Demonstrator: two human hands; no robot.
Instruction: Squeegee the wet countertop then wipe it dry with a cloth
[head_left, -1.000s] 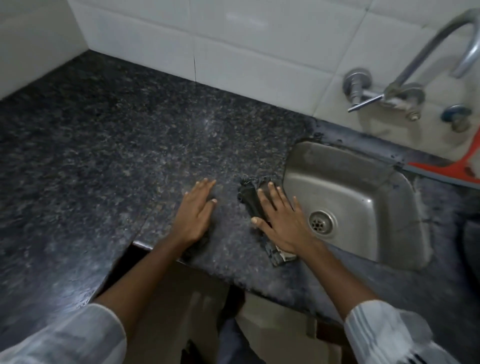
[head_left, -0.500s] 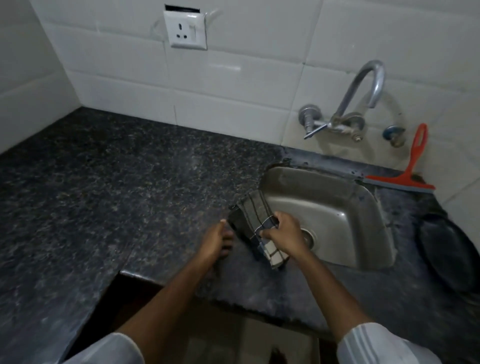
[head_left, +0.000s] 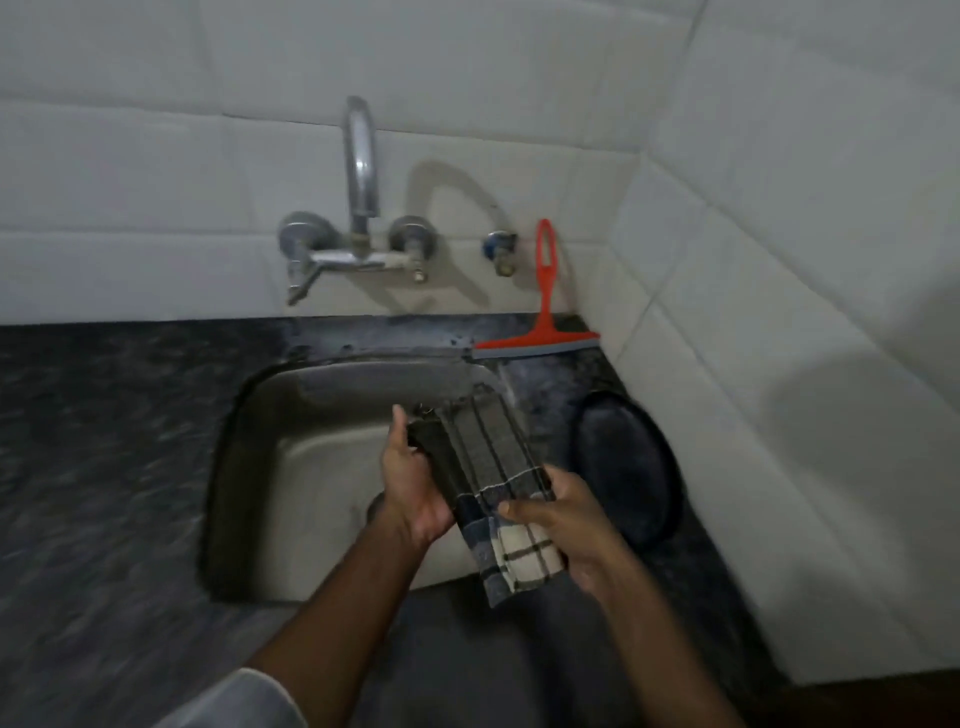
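Note:
Both hands hold a checked dark-and-cream cloth (head_left: 493, 467) in the air over the right part of the steel sink (head_left: 291, 467). My left hand (head_left: 410, 478) grips its left side, thumb up near the top edge. My right hand (head_left: 566, 514) pinches its lower right part, and a cream corner hangs below. The red squeegee (head_left: 540, 332) leans against the tiled wall behind the sink, its blade resting on the dark granite countertop (head_left: 93, 467).
A curved metal tap (head_left: 358, 171) with two valves juts from the wall above the sink. A round black pan or plate (head_left: 628, 467) lies on the counter right of the sink, by the corner of the tiled side wall (head_left: 779, 364).
The cloth left the counter beside the sink and was carried right over the basin. My left hand came off the counter and took hold of it. The view swung right.

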